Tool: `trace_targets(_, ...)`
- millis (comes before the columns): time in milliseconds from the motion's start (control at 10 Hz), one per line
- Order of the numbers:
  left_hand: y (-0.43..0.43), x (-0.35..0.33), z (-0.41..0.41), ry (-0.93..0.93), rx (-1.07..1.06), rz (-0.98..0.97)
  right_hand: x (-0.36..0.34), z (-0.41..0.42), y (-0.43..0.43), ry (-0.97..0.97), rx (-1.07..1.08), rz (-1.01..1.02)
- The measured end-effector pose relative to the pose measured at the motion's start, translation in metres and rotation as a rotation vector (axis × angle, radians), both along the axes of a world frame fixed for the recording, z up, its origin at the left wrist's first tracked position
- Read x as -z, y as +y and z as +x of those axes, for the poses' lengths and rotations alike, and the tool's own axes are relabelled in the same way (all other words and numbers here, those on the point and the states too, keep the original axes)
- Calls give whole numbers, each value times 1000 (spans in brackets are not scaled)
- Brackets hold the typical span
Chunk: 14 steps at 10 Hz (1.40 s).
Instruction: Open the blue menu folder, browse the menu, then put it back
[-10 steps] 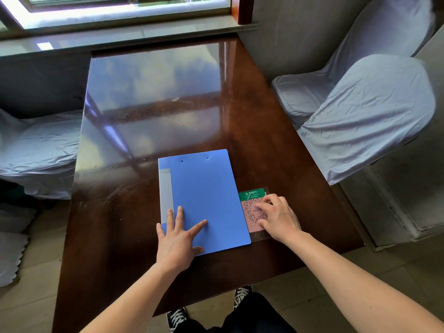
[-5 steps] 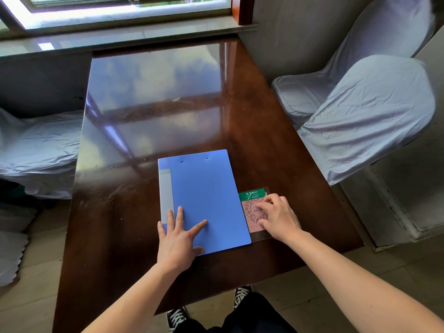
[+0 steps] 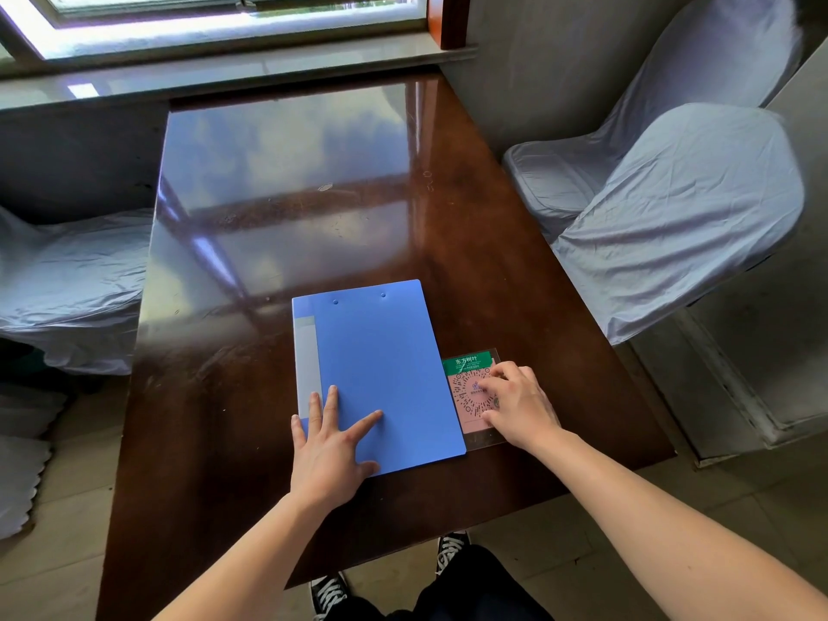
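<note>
The blue menu folder [image 3: 381, 365] lies closed and flat on the dark wooden table [image 3: 286, 208], near its front edge. My left hand [image 3: 329, 450] rests palm down on the folder's lower left corner with the fingers spread. My right hand [image 3: 519, 407] lies just right of the folder, fingers curled, on a clear plastic QR-code card [image 3: 466, 383] with a green header and pink face. Neither hand grips the folder.
Two chairs in grey covers [image 3: 672, 208] stand close to the table's right side, and another covered chair [image 3: 67, 280] stands at the left. A window sill [image 3: 233, 73] runs behind the table's far edge. My shoes [image 3: 329, 593] show below the front edge.
</note>
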<state>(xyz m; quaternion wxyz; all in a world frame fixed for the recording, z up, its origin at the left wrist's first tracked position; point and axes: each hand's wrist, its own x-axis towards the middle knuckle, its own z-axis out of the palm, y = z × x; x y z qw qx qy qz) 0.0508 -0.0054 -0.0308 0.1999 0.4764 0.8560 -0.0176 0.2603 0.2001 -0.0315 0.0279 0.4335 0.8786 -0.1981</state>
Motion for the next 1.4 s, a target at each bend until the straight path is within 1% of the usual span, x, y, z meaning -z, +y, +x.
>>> trace_targets(700,-1,1,0,-7,-8,1,-3,0,-1,19,0,-5)
trace_targets(800,-3,2,-1,-47,-36,38,-4,-1,-1,105,47,-1)
trace_targets(1000,-7,2,2,-59,-60,103,-8,0,1,100,64,-34)
trace_targets(1300,-11,-3,1,-8,-92,131,-11,-2,4,87,56,-47)
trace_targets(1400,-10,-8,-4,85,-67,104,-15,-7,6,96,35,4)
